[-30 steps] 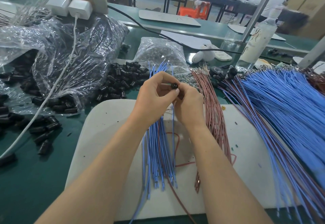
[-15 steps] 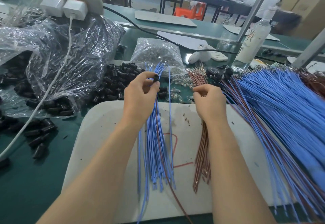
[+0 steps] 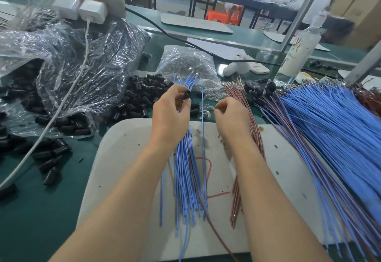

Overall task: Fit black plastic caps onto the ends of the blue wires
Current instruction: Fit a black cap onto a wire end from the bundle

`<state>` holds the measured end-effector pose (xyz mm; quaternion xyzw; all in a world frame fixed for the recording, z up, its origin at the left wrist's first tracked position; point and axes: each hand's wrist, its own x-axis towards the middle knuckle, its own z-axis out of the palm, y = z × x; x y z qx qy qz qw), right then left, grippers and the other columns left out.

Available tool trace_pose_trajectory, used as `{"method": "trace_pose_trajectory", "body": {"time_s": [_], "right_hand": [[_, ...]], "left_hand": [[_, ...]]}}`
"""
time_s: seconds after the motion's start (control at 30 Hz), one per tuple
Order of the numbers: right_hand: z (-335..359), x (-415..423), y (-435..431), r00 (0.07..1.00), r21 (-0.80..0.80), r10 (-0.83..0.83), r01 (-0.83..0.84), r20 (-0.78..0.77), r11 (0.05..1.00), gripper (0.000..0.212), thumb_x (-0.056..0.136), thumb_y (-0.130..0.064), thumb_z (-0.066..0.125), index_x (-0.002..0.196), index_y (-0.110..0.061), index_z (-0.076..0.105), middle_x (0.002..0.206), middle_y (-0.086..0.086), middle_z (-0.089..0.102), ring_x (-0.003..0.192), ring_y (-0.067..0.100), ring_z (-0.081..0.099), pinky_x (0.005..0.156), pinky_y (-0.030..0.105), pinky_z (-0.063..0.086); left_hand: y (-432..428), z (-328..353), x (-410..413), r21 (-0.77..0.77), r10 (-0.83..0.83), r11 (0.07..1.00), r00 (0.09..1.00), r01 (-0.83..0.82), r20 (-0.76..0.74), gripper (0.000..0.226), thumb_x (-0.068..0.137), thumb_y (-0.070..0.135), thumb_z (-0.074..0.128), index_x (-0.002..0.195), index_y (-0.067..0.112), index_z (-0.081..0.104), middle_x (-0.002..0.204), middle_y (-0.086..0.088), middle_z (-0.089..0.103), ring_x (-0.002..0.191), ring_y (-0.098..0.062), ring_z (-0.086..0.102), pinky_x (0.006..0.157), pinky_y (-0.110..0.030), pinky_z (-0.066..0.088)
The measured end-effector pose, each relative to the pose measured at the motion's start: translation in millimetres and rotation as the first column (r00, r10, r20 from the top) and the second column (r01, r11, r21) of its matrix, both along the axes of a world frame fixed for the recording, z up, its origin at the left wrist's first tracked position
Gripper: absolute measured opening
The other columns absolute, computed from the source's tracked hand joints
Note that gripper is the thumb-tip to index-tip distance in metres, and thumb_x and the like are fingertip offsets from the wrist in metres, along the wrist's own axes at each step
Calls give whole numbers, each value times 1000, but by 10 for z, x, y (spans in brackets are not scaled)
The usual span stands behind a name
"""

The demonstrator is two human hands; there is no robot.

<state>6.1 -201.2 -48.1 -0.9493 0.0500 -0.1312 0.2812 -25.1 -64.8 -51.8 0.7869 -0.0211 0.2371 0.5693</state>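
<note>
My left hand (image 3: 171,117) pinches one black cap (image 3: 187,94) between thumb and fingertips. It lies over a bundle of blue wires (image 3: 185,179) whose ends fan out just above it. The bundle runs down the white board (image 3: 127,158). My right hand (image 3: 233,117) is apart from the left, fingers curled, at the top of a brown wire bundle (image 3: 237,200) and beside loose clear bulbs (image 3: 206,113). Whether it holds anything is hidden. Loose black caps (image 3: 140,97) are heaped left of my left hand.
A big heap of blue wires (image 3: 329,128) covers the right side. A clear bag of caps (image 3: 82,66) and a white cable (image 3: 61,107) lie left. Behind are a bag of bulbs (image 3: 185,64), a bottle (image 3: 299,51) and a power strip (image 3: 90,0).
My hands were together at the cap a second ago. They have parted: the left keeps the cap over the blue bundle, the right has moved right to the brown wires.
</note>
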Motion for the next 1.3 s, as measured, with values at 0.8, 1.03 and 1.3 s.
{"method": "trace_pose_trajectory", "body": {"time_s": [0.8,1.03,1.3], "right_hand": [[-52,77,237,995,-146,52,-64,-90,987,15,92,-16,57,107,-12,57,113,8,60,107,28,53,90,39,44],[23,68,161,997,51,53,-50,-59,997,15,95,-19,55,106,-12,63,113,8,61,103,22,56,92,35,46],[131,-162,119,966,714,258,-183,4,675,14,92,-4,56,91,-18,60,76,1,66,56,2,60,57,17,50]], "left_hand": [[6,-9,44,17,9,1000,997,-8,-78,26,93,28,57,119,27,62,82,13,63,61,7,51,59,-3,37],[169,133,95,-624,-136,780,962,-44,-238,15,100,21,46,94,16,59,60,9,51,46,-2,39,47,-14,37],[221,122,69,-754,-435,641,878,145,-201,26,100,24,45,93,5,61,48,8,38,37,-3,27,38,-14,23]]}}
